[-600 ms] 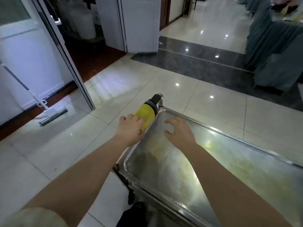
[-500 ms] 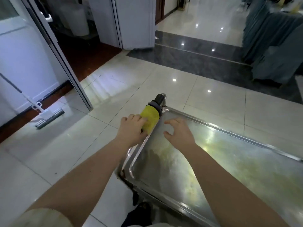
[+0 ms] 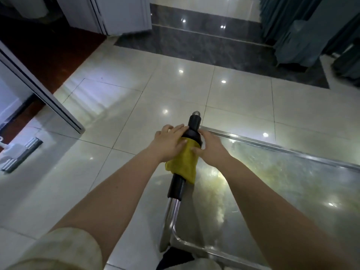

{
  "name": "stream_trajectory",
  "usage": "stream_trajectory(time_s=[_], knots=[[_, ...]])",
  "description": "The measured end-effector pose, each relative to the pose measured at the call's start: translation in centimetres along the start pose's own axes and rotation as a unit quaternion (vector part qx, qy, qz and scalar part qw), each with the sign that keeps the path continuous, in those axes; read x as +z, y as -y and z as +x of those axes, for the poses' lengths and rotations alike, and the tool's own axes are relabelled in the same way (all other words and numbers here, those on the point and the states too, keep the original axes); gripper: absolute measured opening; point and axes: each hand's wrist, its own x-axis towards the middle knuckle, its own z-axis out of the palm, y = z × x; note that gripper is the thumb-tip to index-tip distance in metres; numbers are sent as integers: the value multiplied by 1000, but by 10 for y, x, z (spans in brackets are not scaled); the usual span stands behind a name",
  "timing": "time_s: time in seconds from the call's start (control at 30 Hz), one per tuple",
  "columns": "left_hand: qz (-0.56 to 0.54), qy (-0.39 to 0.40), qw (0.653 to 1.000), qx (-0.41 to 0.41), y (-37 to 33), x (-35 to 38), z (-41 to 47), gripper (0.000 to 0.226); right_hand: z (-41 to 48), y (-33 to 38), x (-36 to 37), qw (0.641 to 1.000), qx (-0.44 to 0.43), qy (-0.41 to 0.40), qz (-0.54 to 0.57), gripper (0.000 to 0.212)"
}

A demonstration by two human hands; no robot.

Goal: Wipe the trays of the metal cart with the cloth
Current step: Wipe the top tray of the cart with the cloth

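A yellow cloth [image 3: 184, 162] is wrapped over the black grip of the cart handle [image 3: 176, 189], which runs from the cart's near corner away from me. My left hand [image 3: 168, 142] lies on the cloth's left side, thumb pressed into it. From the other side my right hand [image 3: 211, 150] clasps the cloth and grip, thumb on the cloth. The top metal tray [image 3: 282, 184] lies to the right of the handle, shiny and streaked. Lower trays are hidden.
A floor squeegee [image 3: 20, 152] lies on the tiles at the far left, beside a sliding door frame [image 3: 48, 103]. Chairs in blue-grey covers [image 3: 300, 38] stand at the back right past a dark marble strip. My shoe [image 3: 175, 258] shows below the cart corner.
My right hand has left the tray surface and now clasps the cloth on the handle beside my left hand. The view has shifted over the handle, so it looks closer.
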Motion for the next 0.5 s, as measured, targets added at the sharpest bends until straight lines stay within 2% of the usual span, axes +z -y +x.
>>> stream_trajectory(time_s=[0.1,0.23,0.37,0.5], knots=[[-47,25,998,18,5,0,16,60,9,-7,4,992,36,30,113,70],[-74,35,996,47,11,2,27,65,17,-17,5,965,89,61,239,65],[-90,22,994,65,11,3,23,62,20,-14,1,975,102,61,185,48],[-92,15,992,90,11,-5,18,60,20,2,-7,997,27,33,63,29]])
